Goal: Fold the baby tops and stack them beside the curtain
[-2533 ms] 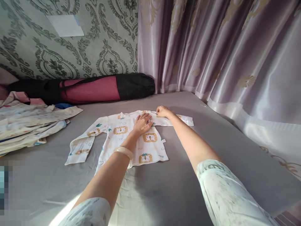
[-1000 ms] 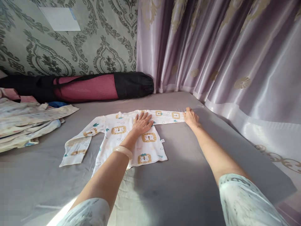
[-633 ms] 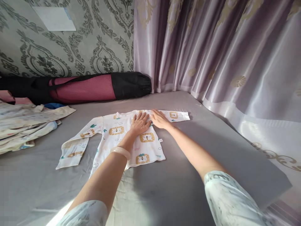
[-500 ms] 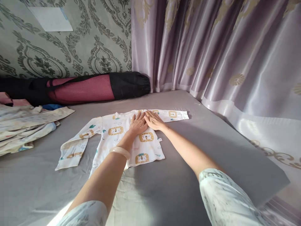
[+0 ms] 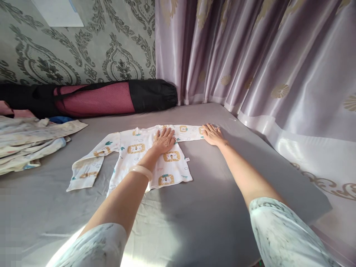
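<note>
A small white long-sleeved shirt [image 5: 147, 159] printed with yellow lion faces lies spread on the grey bed sheet [image 5: 211, 207]. My left hand [image 5: 164, 141] rests flat on it near the right shoulder, fingers spread; a pale bangle [image 5: 141, 171] circles that wrist. Out at the cuff end of the right sleeve, my right hand [image 5: 213, 134] presses down with the palm flat, covering the cuff. The sleeve between my hands is straight. On the left, the other sleeve [image 5: 89, 170] bends down toward me with a fold in it.
A pile of light printed clothes [image 5: 33, 144] lies at the left. Along the patterned wall stretches a long black and pink mesh bag [image 5: 97, 99]. Lilac curtains [image 5: 250, 55] hang at the back and right side of the bed.
My right hand has slid right along the sleeve, from beside my left hand to the cuff. My left hand stays on the shirt. The view has tilted down slightly.
</note>
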Action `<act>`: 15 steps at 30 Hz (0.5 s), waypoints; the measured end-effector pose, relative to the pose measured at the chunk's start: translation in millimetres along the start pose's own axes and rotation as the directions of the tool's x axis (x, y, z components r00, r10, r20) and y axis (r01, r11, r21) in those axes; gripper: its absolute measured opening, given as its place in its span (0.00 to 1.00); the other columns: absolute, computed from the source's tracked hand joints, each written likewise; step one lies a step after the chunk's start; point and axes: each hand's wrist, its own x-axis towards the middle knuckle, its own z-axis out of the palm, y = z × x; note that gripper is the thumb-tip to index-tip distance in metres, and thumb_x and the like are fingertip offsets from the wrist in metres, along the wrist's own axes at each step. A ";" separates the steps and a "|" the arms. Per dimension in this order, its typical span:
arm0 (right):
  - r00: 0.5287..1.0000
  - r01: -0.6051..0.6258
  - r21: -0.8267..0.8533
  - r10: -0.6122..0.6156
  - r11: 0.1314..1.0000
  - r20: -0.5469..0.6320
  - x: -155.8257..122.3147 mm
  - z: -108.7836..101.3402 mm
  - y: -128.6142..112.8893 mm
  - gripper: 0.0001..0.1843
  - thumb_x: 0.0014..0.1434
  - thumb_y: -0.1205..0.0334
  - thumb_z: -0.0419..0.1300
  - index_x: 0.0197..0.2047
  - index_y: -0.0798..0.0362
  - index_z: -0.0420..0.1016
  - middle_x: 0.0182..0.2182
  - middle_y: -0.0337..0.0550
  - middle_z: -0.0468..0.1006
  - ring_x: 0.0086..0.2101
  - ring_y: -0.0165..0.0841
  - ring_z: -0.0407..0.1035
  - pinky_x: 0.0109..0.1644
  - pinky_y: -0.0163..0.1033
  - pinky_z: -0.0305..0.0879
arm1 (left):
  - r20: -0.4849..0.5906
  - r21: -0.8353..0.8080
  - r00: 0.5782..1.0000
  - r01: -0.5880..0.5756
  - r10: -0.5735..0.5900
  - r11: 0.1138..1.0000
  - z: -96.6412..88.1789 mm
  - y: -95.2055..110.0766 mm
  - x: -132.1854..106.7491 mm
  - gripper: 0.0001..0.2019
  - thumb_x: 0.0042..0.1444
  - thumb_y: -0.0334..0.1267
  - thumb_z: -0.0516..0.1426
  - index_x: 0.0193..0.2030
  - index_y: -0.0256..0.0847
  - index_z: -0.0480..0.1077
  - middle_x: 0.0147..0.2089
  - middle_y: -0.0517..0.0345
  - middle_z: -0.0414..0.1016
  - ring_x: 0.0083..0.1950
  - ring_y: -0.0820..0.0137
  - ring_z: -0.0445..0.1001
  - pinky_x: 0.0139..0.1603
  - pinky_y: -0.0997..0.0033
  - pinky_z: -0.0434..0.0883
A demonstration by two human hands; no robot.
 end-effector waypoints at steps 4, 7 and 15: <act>0.990 0.058 -0.034 -0.062 0.998 -0.130 -7.2 -8.1 -12.9 0.29 0.70 0.57 0.41 0.71 0.54 0.55 0.71 0.54 0.51 0.69 0.46 0.46 0.70 0.60 0.39 | -0.131 0.041 0.991 0.021 -0.016 0.999 -5.2 11.7 -9.7 0.27 0.69 0.45 0.41 0.69 0.34 0.56 0.74 0.39 0.49 0.74 0.54 0.48 0.71 0.47 0.49; 0.914 0.312 -0.002 -0.301 0.950 -0.272 -18.5 -13.5 -42.8 0.25 0.66 0.60 0.51 0.65 0.52 0.66 0.63 0.53 0.67 0.60 0.45 0.61 0.65 0.52 0.53 | -0.222 0.083 0.973 -0.041 0.059 0.996 -14.2 28.0 -34.2 0.21 0.67 0.45 0.46 0.61 0.36 0.66 0.65 0.39 0.63 0.65 0.53 0.62 0.63 0.50 0.60; 0.791 0.591 -0.051 -0.590 0.805 -0.161 -43.2 -14.4 -104.1 0.12 0.65 0.68 0.55 0.45 0.52 0.79 0.46 0.48 0.78 0.47 0.38 0.70 0.50 0.38 0.62 | -0.086 -0.081 0.944 -0.324 0.317 0.943 -20.8 66.5 -133.3 0.17 0.60 0.52 0.58 0.47 0.40 0.72 0.46 0.50 0.72 0.49 0.61 0.71 0.51 0.62 0.69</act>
